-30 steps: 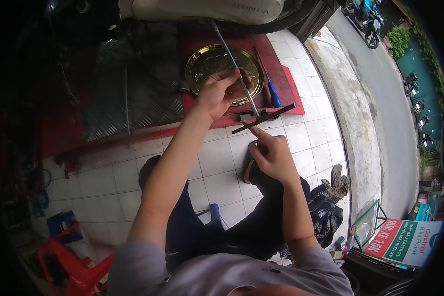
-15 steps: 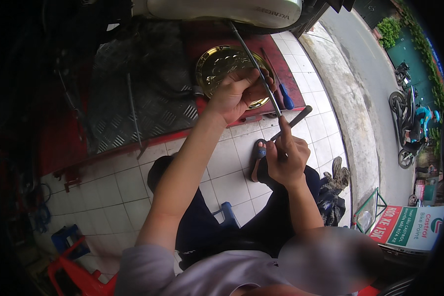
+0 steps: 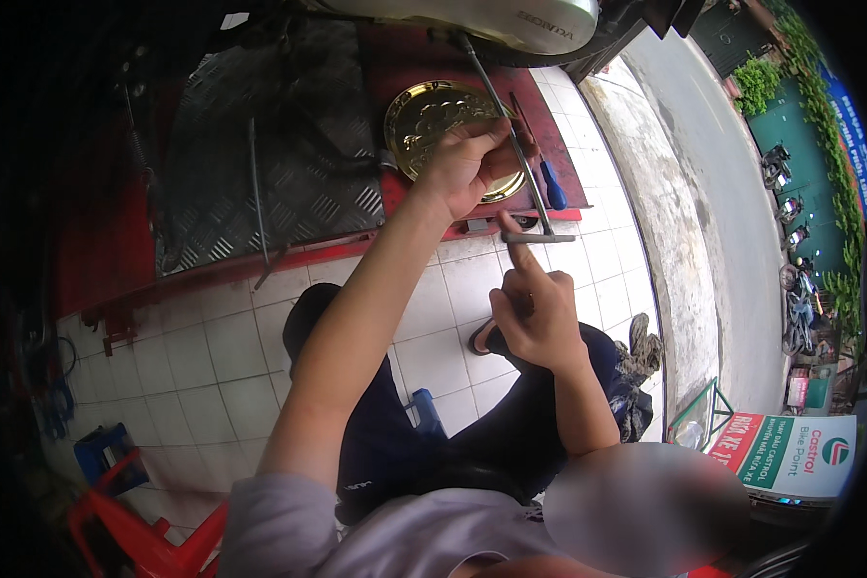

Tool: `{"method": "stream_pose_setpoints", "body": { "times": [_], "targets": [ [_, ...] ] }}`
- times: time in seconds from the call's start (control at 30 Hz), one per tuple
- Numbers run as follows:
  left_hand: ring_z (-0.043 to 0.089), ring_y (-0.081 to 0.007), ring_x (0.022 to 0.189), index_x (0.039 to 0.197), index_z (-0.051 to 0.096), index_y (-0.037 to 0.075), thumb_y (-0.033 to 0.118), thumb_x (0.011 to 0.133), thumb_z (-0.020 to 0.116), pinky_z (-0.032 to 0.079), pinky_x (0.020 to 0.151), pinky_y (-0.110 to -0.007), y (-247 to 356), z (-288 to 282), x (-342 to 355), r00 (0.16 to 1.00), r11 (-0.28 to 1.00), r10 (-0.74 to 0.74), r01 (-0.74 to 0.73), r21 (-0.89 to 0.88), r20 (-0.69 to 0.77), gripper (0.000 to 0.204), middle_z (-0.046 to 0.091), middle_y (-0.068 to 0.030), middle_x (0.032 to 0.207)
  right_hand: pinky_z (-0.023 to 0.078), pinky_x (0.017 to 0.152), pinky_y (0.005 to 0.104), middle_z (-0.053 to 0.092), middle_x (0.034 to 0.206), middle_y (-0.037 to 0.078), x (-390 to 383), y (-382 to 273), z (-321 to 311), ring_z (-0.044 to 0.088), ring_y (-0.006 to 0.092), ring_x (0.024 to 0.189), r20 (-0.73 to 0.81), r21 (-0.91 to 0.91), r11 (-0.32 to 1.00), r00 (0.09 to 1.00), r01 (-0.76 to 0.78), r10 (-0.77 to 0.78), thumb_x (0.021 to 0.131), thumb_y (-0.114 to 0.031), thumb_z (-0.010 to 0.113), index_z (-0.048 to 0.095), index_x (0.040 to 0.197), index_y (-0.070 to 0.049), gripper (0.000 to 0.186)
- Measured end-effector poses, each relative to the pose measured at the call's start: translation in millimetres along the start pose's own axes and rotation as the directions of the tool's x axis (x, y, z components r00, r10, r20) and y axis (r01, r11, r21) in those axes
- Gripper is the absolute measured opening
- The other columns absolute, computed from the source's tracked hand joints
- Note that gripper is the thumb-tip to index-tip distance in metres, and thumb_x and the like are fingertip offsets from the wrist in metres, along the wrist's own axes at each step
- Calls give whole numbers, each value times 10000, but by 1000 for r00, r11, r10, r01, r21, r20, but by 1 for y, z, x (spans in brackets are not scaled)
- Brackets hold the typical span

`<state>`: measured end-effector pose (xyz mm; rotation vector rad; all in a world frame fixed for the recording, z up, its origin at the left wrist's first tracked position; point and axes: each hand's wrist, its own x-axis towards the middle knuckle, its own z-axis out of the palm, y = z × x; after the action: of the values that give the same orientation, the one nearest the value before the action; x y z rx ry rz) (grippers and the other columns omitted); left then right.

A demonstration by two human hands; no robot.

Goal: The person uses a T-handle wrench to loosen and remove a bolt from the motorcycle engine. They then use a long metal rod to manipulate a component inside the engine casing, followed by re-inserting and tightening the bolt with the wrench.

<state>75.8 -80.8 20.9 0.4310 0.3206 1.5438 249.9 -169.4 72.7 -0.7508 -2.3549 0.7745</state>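
Observation:
A long metal T-handle wrench [image 3: 532, 189] slants from under the pale motorbike part [image 3: 511, 21] at the top toward me. My left hand [image 3: 460, 173] is loosely closed around its shaft, with the thumb in front and fingers partly behind. Close to the crossbar is my right hand [image 3: 541, 313], its index finger stretched out against the bar's left half and the other fingers bent, gripping nothing. Beneath the left hand lies a gold round tray [image 3: 419, 120] on the red stand [image 3: 380, 58]. Beside the shaft rests a blue-handled screwdriver [image 3: 553, 188]. The wrench's far tip is hidden.
Another thin metal rod tool [image 3: 257, 193] leans on the dark tread plate [image 3: 303, 226] at left. A blue stool [image 3: 424, 414] stands between my legs on white tiles. Dark rags [image 3: 636, 376] lie at right, near a signboard [image 3: 790, 453]. Parked motorbikes [image 3: 798, 308] line the road.
The wrench's crossbar has turned from slanting to nearly level. My right hand has shifted left, its index finger now against the bar. The left hand stays on the shaft.

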Motion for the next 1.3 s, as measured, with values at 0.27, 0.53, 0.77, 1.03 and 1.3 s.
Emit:
{"method": "stream_pose_setpoints", "body": {
  "times": [0.27, 0.53, 0.77, 1.03, 1.3],
  "targets": [
    [675, -242, 922, 1030, 633, -18, 145, 966, 539, 586, 832, -343, 5, -1, 6, 999, 997, 40, -39, 62, -17, 199, 673, -141, 970, 436, 518, 333, 505, 465, 147, -15, 30, -20, 514, 266, 394, 148, -115, 953, 944, -281, 296, 761, -29, 550, 472, 1334, 47, 583],
    [674, -262, 947, 1021, 631, -20, 143, 964, 542, 582, 846, -355, 2, 3, 15, 999, 997, 35, -35, 69, 6, 194, 675, -154, 993, 369, 472, 247, 450, 460, 65, -12, 16, -21, 463, 144, 389, -144, 80, 986, 977, -150, 160, 753, 25, 536, 174, 1492, 8, 823],
    [679, -279, 931, 996, 633, -13, 119, 965, 534, 587, 838, -359, -4, 6, 22, 998, 998, 37, -35, 54, -43, 168, 674, -164, 986, 314, 464, 288, 407, 458, 79, -11, 40, -14, 343, 154, 375, 49, 120, 953, 961, -277, 272, 793, -1, 561, 521, 1290, 48, 501],
    [681, -276, 922, 988, 629, -29, 122, 967, 531, 593, 823, -352, 3, 5, 22, 996, 994, 78, -73, 87, -53, 181, 673, -167, 978, 307, 484, 207, 373, 492, 10, -6, 34, -13, 351, 65, 424, -258, -5, 1000, 966, -8, 6, 749, 75, 518, 348, 1426, 48, 698],
    [680, -249, 902, 986, 631, -31, 119, 967, 533, 589, 830, -332, 14, 2, 21, 994, 995, 71, -65, 73, -79, 181, 675, -165, 966, 396, 478, 299, 458, 445, 77, -6, 41, -13, 478, 195, 384, 219, -125, 972, 950, -200, 224, 784, -69, 634, 512, 1307, 31, 547]
  ]
}}
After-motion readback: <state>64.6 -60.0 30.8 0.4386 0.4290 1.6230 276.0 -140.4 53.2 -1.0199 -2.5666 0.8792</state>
